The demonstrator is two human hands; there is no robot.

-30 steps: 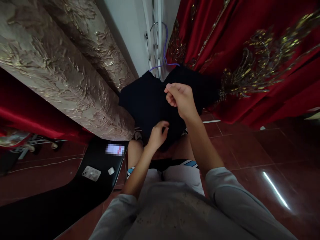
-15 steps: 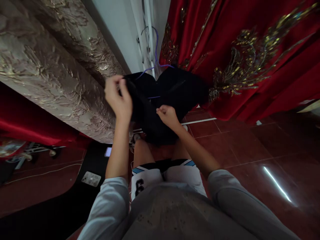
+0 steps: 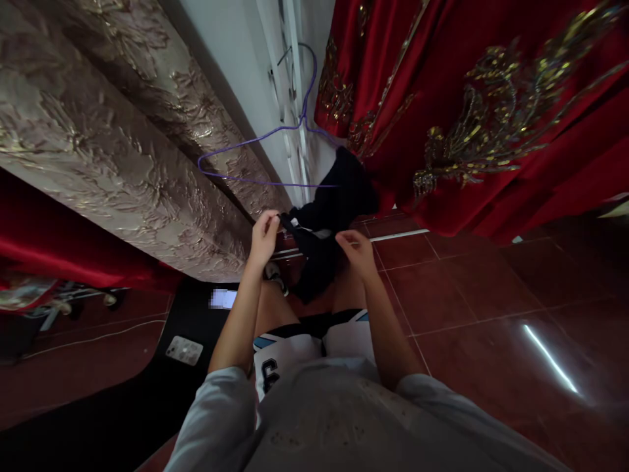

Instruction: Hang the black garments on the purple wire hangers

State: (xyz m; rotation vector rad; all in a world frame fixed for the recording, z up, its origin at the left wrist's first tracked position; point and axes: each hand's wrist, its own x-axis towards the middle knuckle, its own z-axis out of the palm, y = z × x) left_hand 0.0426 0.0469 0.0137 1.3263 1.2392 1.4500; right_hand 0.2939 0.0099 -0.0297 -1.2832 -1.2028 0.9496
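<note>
A black garment (image 3: 330,216) hangs by one end from a thin purple wire hanger (image 3: 255,154), whose left shoulder and bottom bar are bare. My left hand (image 3: 264,236) pinches the garment's left edge in front of my knees. My right hand (image 3: 358,252) is closed on the garment's right part, about level with the left. The cloth droops between the two hands. The hanger's hook is caught on a white metal grille (image 3: 289,78) on the wall.
A beige embossed curtain (image 3: 98,137) hangs at the left. Red cloth with gold embroidery (image 3: 472,118) hangs at the right. A black seat (image 3: 147,367) with a phone (image 3: 184,350) on it is at my left. The floor (image 3: 491,314) is glossy dark red tile.
The garment has come off most of the hanger, which is now largely bare. Both hands have dropped lower and drawn the cloth down toward my knees.
</note>
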